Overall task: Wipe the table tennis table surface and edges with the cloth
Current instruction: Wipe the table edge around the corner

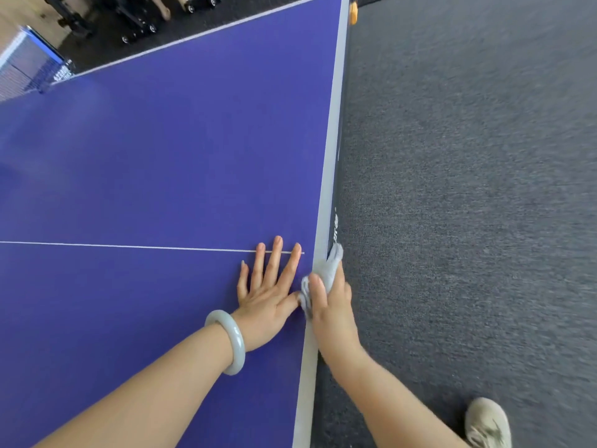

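The blue table tennis table fills the left of the view, its pale end edge running from the top down to the bottom. My left hand lies flat on the surface with its fingers spread, just inside that edge and across the white centre line. My right hand grips a crumpled grey cloth around the table's edge, thumb on top and fingers down over the side.
Grey carpet lies to the right of the table. My shoe shows at the bottom right. The net stands at the far left. Wheeled frames stand beyond the table. An orange object sits by the far corner.
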Motion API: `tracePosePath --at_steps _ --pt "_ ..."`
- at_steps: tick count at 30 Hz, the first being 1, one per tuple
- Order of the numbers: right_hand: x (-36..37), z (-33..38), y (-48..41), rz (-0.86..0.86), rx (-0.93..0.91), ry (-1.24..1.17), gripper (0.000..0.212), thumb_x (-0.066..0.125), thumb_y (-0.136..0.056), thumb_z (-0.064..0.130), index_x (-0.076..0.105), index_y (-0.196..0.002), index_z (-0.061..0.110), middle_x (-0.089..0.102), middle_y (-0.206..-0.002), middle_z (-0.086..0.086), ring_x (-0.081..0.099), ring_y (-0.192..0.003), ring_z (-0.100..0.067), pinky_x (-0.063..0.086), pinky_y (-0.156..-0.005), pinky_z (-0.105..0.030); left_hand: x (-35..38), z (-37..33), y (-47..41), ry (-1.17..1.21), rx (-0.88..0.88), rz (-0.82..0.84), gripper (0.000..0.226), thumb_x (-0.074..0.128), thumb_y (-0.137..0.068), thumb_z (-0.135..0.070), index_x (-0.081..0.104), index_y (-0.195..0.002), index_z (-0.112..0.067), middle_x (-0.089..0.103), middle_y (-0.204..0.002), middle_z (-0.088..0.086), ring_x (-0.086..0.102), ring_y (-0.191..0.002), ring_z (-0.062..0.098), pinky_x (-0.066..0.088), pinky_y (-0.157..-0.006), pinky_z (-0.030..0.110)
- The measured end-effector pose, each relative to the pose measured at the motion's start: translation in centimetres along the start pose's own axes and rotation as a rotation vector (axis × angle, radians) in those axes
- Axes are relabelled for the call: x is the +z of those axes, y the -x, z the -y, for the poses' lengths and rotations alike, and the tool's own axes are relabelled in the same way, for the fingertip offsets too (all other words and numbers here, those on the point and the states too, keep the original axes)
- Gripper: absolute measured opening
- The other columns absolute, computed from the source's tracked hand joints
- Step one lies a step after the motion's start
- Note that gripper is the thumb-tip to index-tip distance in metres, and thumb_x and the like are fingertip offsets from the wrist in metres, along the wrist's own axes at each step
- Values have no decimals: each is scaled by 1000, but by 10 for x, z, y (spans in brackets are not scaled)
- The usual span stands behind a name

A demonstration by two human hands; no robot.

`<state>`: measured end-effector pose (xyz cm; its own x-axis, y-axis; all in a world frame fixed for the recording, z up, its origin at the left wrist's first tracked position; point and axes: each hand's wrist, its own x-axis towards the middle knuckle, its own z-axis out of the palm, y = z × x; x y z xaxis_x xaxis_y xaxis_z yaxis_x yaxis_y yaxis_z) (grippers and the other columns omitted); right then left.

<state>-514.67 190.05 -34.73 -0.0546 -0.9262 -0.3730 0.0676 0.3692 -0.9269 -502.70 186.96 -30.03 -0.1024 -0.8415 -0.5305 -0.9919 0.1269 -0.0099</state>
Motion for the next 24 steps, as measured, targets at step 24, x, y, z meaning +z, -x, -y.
tracePosePath --at_steps 24 --pt "4 46 -102 -34 190 91 68 39 -100 52 18 -156 20 35 -148 -17 41 -133 -38 35 -109 -44 -19 -6 12 108 3 59 83 34 -104 -36 -44 -132 -36 -53 -142 -16 -50 -132 9 -24 -116 41"
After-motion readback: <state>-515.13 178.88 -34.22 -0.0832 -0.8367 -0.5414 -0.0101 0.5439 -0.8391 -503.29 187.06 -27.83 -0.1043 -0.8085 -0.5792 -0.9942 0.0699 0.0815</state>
